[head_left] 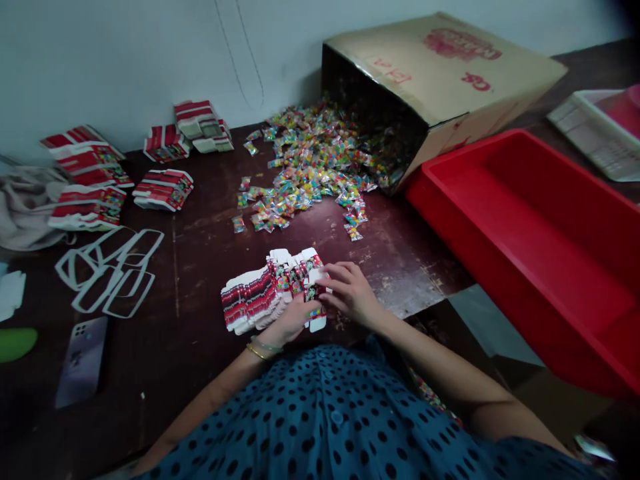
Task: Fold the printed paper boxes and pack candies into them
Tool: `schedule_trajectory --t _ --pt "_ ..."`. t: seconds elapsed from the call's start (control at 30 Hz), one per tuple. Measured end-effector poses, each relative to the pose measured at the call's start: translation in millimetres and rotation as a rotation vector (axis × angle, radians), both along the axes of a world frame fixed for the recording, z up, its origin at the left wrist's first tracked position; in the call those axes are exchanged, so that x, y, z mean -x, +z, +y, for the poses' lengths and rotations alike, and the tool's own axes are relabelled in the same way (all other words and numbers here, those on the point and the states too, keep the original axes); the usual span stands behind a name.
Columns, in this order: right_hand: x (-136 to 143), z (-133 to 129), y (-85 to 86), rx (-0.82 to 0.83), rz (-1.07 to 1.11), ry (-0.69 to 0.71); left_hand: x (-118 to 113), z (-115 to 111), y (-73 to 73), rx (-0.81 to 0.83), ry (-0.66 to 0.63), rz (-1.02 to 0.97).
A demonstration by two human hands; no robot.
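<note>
A fanned row of flat red and white printed cartons (250, 300) lies on the dark table in front of my body. My left hand (293, 319) is at the row's right end, its fingers closed on a carton (316, 319) there. My right hand (350, 290) reaches in from the right, fingers bent and somewhat apart, its fingertips touching the same carton near its upper part. Beyond the hands, many small clear wrappers of colourful candy (310, 167) are heaped on the table.
A cardboard box (450, 60) lies open toward the candy. Right of it stand a red bin (540, 233) and a white basket (595, 133). At left are carton stacks (163, 190), white frames (107, 273), a phone (81, 363), a cloth (30, 207) and a green object (17, 343).
</note>
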State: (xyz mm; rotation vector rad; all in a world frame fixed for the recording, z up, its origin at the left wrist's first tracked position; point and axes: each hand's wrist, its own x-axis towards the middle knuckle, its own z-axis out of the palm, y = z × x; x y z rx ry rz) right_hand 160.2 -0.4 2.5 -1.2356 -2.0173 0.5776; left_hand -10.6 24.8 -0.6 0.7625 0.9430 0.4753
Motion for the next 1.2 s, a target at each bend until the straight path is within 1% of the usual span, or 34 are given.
schedule_trajectory --t 0.07,0.13,0.17,0.23,0.33,0.4,0.43,0.5,0.57,0.6,0.63,0.73,0.8,0.87,0.9,0.97,1.07,1.13,1.2 --pt "-0.5 5.8 0.5 0.095 0.091 -0.020 -2.0 -3.4 1.7 -0.052 -0.095 0.056" --pt "-2.3 9.4 1.0 0.226 0.204 0.021 -2.2 -7.8 2.2 -0.071 -0.170 0.066" --pt "-3.0 9.6 1.3 0.284 0.243 0.043 -2.1 -10.2 1.4 -0.075 -0.185 0.065" --pt "-3.4 7.6 1.6 0.331 0.247 0.071 -2.2 -14.6 -2.6 -0.080 -0.170 0.071" --pt "-1.6 4.0 1.8 0.323 0.178 0.095 -1.2 -17.4 -9.2 -0.054 -0.115 0.075" --pt "-1.0 4.3 3.5 0.369 0.176 0.151 1.5 -15.6 -9.4 -0.034 -0.131 0.058" --pt "-1.6 5.7 5.2 0.414 0.189 0.194 3.5 -13.3 -7.8 -0.025 -0.162 0.028" --pt "-5.0 10.2 10.1 0.505 0.221 0.284 7.4 -6.7 -2.5 -0.012 -0.278 -0.072" --pt "-9.7 14.9 14.8 0.556 0.243 0.349 9.7 0.6 1.9 -0.050 -0.388 -0.118" --pt "-11.8 16.3 16.1 0.555 0.253 0.345 9.7 3.3 2.7 -0.104 -0.388 -0.080" --pt "-13.3 16.4 16.3 0.542 0.263 0.310 8.7 4.9 2.4 -0.176 -0.341 -0.005" --pt "-14.6 8.0 11.3 0.514 0.332 0.084 2.5 0.1 -3.0 -0.391 -0.132 0.231" --pt "-15.7 -3.5 6.6 0.535 0.375 -0.041 -1.0 -9.4 -6.8 -0.485 -0.065 0.275" --pt "-18.7 -16.4 2.9 0.601 0.429 -0.091 -1.4 -20.6 -8.3 -0.551 -0.039 0.263" --pt "-20.8 -22.5 1.2 0.668 0.474 -0.092 -0.2 -25.6 -8.1 -0.573 -0.038 0.246" --pt "-24.4 -33.1 -3.0 0.871 0.609 -0.094 4.6 -33.1 -6.3 -0.598 -0.074 0.223" --pt "-25.4 -44.6 -12.3 1.201 0.831 -0.138 14.1 -39.2 -1.7 -0.643 -0.199 0.251" --pt "-23.6 -48.6 -18.2 1.328 0.924 -0.130 18.5 -42.3 1.5 -0.679 -0.294 0.271" --pt "-21.6 -48.7 -22.0 1.414 0.934 -0.061 19.2 -45.5 3.5 -0.677 -0.328 0.278"
